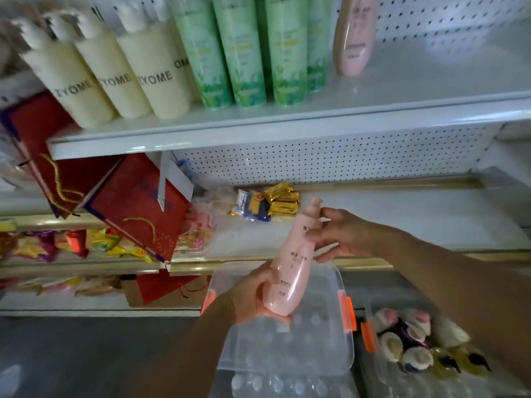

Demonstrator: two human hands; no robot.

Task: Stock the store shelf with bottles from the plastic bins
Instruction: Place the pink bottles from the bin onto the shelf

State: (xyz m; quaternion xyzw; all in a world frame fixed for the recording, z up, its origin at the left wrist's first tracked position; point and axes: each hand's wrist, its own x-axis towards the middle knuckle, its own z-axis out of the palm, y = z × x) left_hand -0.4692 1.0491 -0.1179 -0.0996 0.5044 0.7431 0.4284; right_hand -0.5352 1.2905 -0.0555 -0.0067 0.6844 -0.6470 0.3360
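- Two hands are seen around one pink bottle [290,271], which is held tilted in the air above a clear plastic bin [287,351], in front of the lower shelf's edge.
- The bottle's wide base is cupped by the left hand [253,297], whose fingers are curled round it from the left side and underneath.
- The bottle's narrow neck is touched by the right hand [342,234]; the thumb and fingertips are loosely closed on it just below the cap, while the lower fingers are spread beside the bottle's body.
- A second clear bin [408,349], with orange latches, is placed just right of the first, and it is filled with bottles seen from above, their caps white, pink and dark.
- On the upper shelf [258,133], a matching pink bottle [355,35] is stood upright, with bare shelf to its right.
- Green bottles [244,50] are lined up directly left of it, and cream bottles [120,73] lettered "ZYOME" are set further left.
- Red gift boxes [138,208] are leaned at the left, and gold-wrapped packets [283,198] are laid on the lower shelf behind the held bottle.
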